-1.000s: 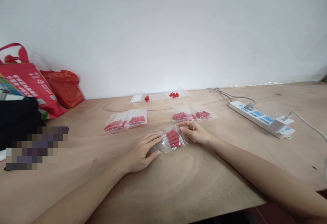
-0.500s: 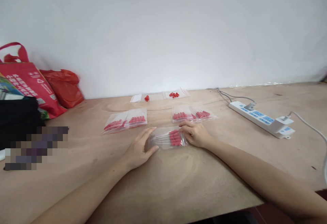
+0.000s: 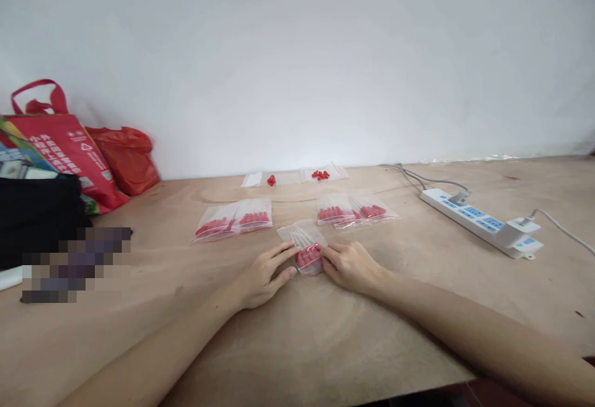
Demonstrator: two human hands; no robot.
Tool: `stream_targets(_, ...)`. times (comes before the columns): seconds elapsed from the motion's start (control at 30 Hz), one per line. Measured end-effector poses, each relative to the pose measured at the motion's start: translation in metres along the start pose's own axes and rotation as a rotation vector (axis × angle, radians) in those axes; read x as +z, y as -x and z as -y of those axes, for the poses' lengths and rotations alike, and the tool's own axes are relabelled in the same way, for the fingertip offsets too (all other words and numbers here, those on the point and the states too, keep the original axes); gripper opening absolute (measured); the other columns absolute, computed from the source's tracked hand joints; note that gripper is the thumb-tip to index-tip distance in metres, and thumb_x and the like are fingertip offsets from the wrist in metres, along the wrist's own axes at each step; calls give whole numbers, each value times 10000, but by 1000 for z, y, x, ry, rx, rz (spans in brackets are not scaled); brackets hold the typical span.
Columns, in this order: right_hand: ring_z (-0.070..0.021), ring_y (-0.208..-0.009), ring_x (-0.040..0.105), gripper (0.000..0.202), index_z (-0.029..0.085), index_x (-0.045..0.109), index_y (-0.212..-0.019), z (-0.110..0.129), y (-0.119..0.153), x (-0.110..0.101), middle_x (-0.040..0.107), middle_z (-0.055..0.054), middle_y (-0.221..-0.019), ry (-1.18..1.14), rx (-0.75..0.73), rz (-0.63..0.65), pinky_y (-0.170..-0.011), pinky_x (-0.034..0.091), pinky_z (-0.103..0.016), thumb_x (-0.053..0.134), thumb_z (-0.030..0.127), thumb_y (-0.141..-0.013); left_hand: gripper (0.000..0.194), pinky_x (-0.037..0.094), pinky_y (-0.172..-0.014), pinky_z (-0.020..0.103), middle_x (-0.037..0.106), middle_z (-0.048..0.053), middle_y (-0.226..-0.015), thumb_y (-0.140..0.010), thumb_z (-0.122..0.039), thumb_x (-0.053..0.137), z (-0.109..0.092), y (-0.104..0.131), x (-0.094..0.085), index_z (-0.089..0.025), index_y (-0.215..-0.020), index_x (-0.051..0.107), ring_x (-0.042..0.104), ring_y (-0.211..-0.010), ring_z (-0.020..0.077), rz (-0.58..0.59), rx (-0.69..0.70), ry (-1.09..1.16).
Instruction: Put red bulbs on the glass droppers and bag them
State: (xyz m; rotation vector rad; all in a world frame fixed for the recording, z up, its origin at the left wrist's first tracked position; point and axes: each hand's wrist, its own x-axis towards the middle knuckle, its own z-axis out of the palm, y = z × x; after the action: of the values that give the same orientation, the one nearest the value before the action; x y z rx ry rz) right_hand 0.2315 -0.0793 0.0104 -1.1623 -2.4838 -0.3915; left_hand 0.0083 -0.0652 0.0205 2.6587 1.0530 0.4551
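Note:
A clear zip bag (image 3: 308, 252) with several red-ended white sticks lies between my hands, its red ends toward me. My left hand (image 3: 267, 272) rests at the bag's left edge, fingers apart. At the bag's right edge, my right hand (image 3: 348, 264) has its fingers closed on the plastic. Behind on the left is a pair of similar filled bags (image 3: 232, 218). More filled bags (image 3: 351, 210) lie behind on the right.
Flat bags with small red pieces (image 3: 320, 175) lie near the wall. A white power strip (image 3: 478, 221) with cables is on the right. A red shopping bag (image 3: 69, 153), a red plastic bag (image 3: 127, 159) and black cloth (image 3: 41, 218) stand left.
The bag between my hands has turned from lying sideways to having its red ends toward me. My right hand has moved down and inward. The view has shifted slightly.

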Motion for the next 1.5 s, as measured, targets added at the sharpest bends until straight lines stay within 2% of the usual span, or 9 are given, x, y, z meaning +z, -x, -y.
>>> stream_targets(0.2,-121,-670,536,244,177,602,-833,-8,-25,11,583,-49,-776,-17,26,-8,-561,319,-229,366,232,-857,438,283,-1011,444,394,133,-1310,-866,-363,355,5,-11,6,-115,-1215,450,297,-1239,265,-169,-25,-128)
stream_targets(0.3,-113,-626,533,252,180,606,-830,-10,-41,20,589,-56,-798,26,79,29,-521,295,-225,365,251,-852,469,340,-984,412,450,111,-1267,-819,-387,446,7,-15,7,-147,-1222,444,384,-1184,251,-214,35,-129)
stream_targets(0.43,-115,-623,541,268,186,607,-816,-8,-54,25,596,-48,-789,41,100,27,-507,270,-229,354,265,-855,401,421,-911,383,554,114,-1151,-806,-352,468,17,-22,7,-131,-1136,526,517,-1054,237,-262,-37,-132)
stream_targets(0.63,-112,-653,524,276,199,602,-885,-26,-46,20,589,-37,-832,52,-97,-56,-543,261,-248,402,383,-839,296,458,-865,368,617,74,-1072,-843,-306,414,35,-41,10,-166,-1026,599,579,-970,207,-310,5,-130)
stream_targets(0.77,-109,-653,496,219,165,592,-825,-42,-41,22,586,-49,-799,154,-263,-78,-563,249,-263,389,240,-859,288,459,-872,359,621,61,-1072,-840,-299,422,41,-47,12,-170,-1005,620,583,-978,196,-328,-14,-95)
stream_targets(0.93,-119,-666,481,230,166,601,-761,-46,-42,29,586,-43,-737,214,-205,-102,-567,236,-275,392,181,-855,318,454,-887,353,632,60,-1047,-849,-307,393,40,-47,7,-159,-988,638,585,-979,189,-318,-24,-23)
stream_targets(1.07,-119,-641,475,230,183,627,-749,-48,-39,35,598,-26,-691,178,-189,-167,-561,236,-272,416,181,-841,328,457,-881,364,610,83,-1085,-785,-340,514,39,-44,5,-151,-1034,612,576,-994,205,-317,-18,-47)
stream_targets(1.33,-126,-685,505,256,192,649,-792,-52,-31,35,620,-33,-710,68,-78,-315,-582,292,-253,397,190,-839,268,509,-813,290,663,61,-964,-859,-278,407,55,-39,5,-179,-922,647,630,-866,156,-459,166,-200)
stream_targets(1.5,-116,-685,498,249,189,641,-782,-53,-31,37,616,-27,-709,119,-124,-364,-584,291,-251,401,200,-850,293,536,-737,250,683,56,-886,-885,-234,369,55,-39,2,-166,-877,653,650,-783,142,-483,312,-367)
